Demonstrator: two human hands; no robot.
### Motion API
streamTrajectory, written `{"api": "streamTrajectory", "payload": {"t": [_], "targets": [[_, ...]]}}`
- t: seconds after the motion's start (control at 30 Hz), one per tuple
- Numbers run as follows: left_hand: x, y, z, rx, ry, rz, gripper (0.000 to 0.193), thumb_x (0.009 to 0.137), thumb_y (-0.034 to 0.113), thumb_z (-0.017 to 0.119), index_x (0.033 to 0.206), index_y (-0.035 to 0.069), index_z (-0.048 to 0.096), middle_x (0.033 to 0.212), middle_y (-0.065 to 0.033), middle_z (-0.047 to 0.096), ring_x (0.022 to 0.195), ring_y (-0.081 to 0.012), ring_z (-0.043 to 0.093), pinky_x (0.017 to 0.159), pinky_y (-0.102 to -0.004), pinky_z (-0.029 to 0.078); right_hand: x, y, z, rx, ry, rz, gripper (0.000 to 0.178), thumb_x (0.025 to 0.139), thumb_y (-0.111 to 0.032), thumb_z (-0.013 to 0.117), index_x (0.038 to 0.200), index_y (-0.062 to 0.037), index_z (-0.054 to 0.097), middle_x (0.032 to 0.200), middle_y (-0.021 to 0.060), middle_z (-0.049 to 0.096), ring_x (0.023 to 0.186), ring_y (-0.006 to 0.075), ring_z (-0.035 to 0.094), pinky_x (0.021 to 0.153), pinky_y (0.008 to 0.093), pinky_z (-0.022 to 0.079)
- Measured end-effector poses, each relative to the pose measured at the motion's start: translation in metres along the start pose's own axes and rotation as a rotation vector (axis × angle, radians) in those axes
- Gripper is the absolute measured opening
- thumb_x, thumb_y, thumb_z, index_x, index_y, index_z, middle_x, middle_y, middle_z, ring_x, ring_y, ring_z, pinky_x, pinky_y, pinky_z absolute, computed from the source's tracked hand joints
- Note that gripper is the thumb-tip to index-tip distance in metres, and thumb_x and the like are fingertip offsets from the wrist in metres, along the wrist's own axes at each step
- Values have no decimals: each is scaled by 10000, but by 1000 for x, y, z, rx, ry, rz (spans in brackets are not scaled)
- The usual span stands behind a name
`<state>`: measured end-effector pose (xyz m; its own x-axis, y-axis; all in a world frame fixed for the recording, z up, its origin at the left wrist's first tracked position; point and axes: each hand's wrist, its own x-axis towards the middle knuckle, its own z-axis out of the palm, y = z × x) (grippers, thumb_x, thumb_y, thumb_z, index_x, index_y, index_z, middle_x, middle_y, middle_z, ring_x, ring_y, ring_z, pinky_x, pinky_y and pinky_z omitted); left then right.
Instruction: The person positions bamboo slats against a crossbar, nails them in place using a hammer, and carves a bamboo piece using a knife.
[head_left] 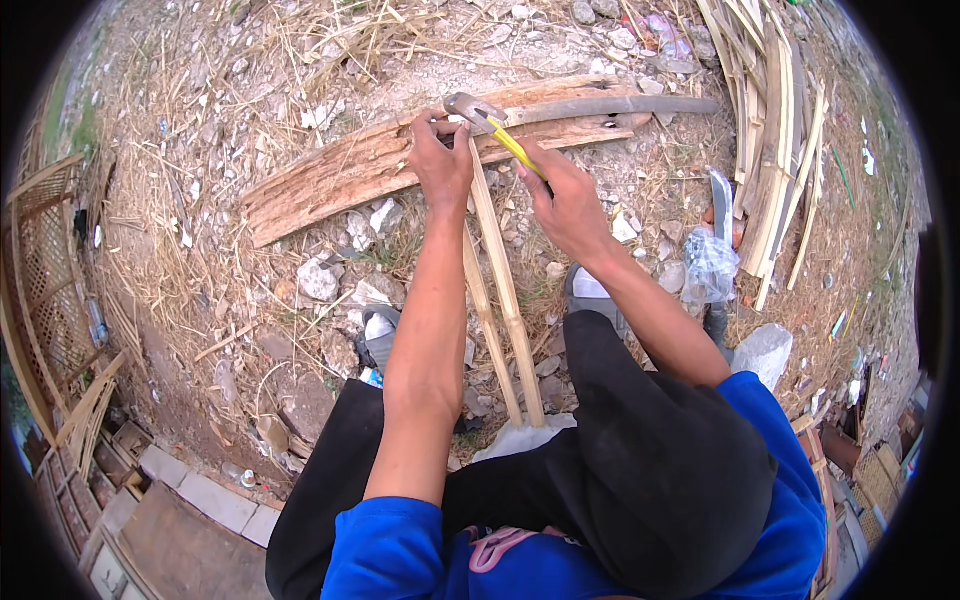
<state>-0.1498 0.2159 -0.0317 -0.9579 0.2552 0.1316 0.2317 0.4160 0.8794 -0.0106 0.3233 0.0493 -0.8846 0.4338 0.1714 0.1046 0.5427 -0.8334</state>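
Observation:
My right hand [568,205] grips the yellow handle of a hammer [516,146]. The hammer's metal head lies just above the fingertips of my left hand [442,165]. That hand is closed, its fingertips drawn together; what they pinch is hidden. Two split bamboo strips [507,290] run from beside my left hand down between my legs, their upper ends at a weathered wooden plank [335,180] on the ground. A long, greyish, slightly curved strip [625,106] lies along the plank's right part and reaches past its end.
At the right lie a bundle of bamboo strips [775,150], a large blade [721,205] and a clear plastic bag [708,265]. Stones [318,280] and dry straw litter the ground. A woven bamboo panel [50,270] stands at the far left, above pale blocks [215,500].

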Motion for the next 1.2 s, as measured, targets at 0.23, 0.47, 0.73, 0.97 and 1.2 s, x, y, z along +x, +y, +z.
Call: {"api": "streamTrajectory", "payload": {"t": [0.23, 0.47, 0.73, 0.97, 1.2], "targets": [[-1, 0, 0, -6, 5, 8, 410, 829, 25, 755, 1172, -5, 533, 853, -123, 719, 777, -208, 719, 714, -327, 550, 3, 1, 1, -15, -18, 16, 318, 978, -133, 595, 1249, 33, 600, 982, 230, 660, 882, 406, 645, 771, 450, 508], [-3, -1, 0, 19, 4, 15, 407, 830, 14, 749, 1174, -7, 532, 848, -124, 714, 765, -219, 718, 707, -335, 551, 1, 7, 4, -19, -64, 55, 326, 984, -151, 590, 1253, 34, 598, 993, 238, 659, 904, 418, 642, 793, 456, 507], [-2, -2, 1, 21, 12, 16, 396, 831, 19, 748, 1166, -7, 539, 850, -127, 712, 777, -229, 724, 712, -341, 555, -2, 9, 5, -8, -56, 34, 327, 993, -167, 581, 1253, 30, 600, 1012, 239, 661, 919, 419, 645, 804, 462, 510], [-3, 1, 1, 9, -2, 10, 389, 838, 21, 747, 1163, -16, 537, 852, -128, 707, 778, -224, 722, 721, -334, 555, -5, 14, 3, -26, -13, -1, 331, 990, -161, 590, 1267, 18, 593, 1003, 222, 661, 869, 399, 656, 752, 448, 517], [-3, -1, 2, -34, 2, -3, 378, 839, 12, 748, 1155, -15, 543, 859, -120, 709, 780, -205, 721, 720, -319, 553, -1, -4, -1, 23, 39, -13, 311, 984, -143, 598, 1250, 19, 598, 988, 219, 656, 851, 382, 653, 746, 449, 515]]}}
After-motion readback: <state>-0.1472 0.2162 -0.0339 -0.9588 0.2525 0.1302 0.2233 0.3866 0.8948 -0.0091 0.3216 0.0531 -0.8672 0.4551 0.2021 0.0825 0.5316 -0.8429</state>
